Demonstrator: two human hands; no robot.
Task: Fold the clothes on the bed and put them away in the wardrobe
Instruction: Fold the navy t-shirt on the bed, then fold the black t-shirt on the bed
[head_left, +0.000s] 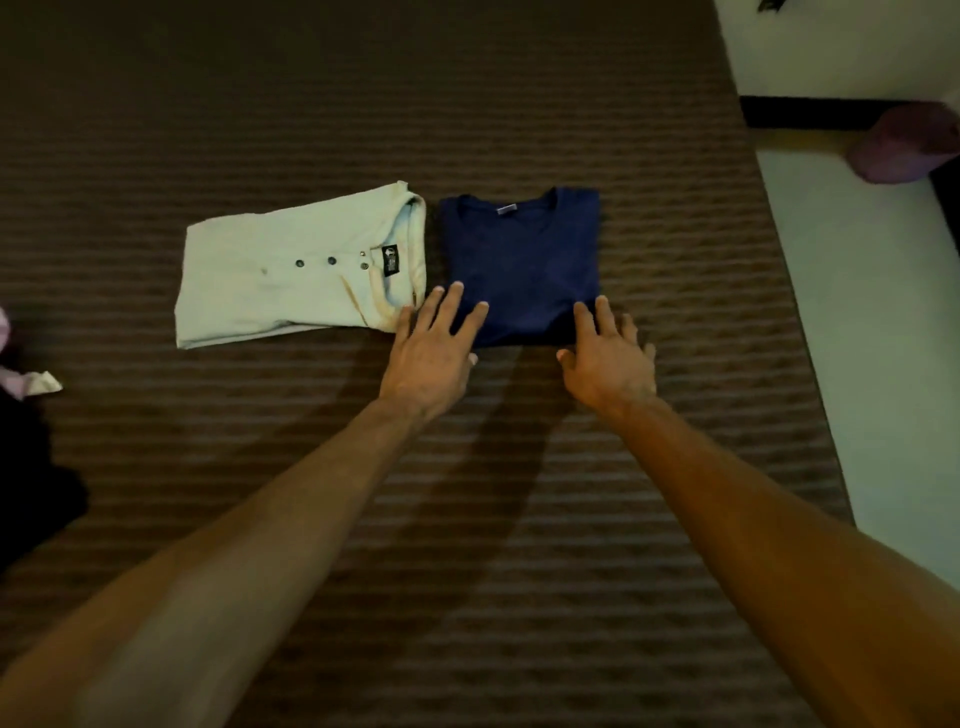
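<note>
Resting flat, fingers straight: left hand (428, 358), right hand (608, 364) on folded navy shirt (522, 260)

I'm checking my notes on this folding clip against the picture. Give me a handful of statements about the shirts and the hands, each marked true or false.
1. The navy shirt lies folded on the bed. True.
2. The pale button shirt is stacked on top of the navy shirt. False: it lies beside it, on the left, edges close together.
3. Both hands have straight, spread fingers. True: the left hand and the right hand lie flat at the navy shirt's near edge.
4. The right hand grips the pale button shirt. False: it is at the navy shirt's near right corner and grips nothing.
5. The navy shirt's neckline points toward the person. False: it faces away, at the far edge.
</note>
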